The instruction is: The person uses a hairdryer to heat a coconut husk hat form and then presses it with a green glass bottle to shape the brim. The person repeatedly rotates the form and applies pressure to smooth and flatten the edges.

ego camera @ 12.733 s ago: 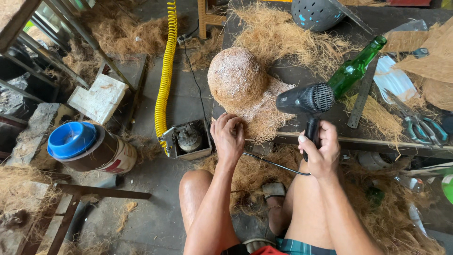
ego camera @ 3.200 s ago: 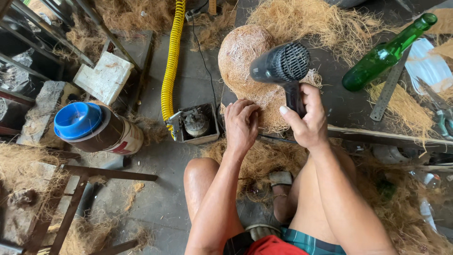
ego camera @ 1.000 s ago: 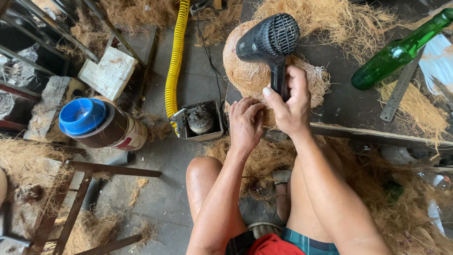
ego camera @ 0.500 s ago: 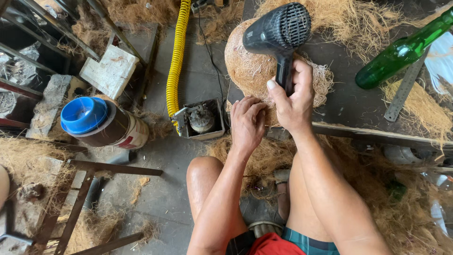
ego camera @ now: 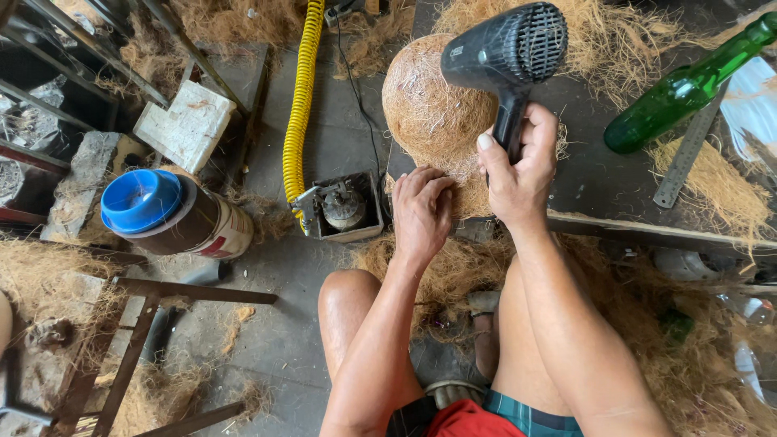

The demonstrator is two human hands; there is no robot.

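— What are the hands doing?
— The left hand [ego camera: 421,212] presses, fingers curled, on the fibre dome's [ego camera: 433,109] near edge at the table [ego camera: 615,174] rim. The right hand [ego camera: 514,170] is clamped round the black hair dryer [ego camera: 506,53], above the dome. Green bottle [ego camera: 688,81] beyond.

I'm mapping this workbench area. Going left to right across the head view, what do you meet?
Blue-lidded can → yellow coiled hose → left hand → right hand holding the black hair dryer → green glass bottle.
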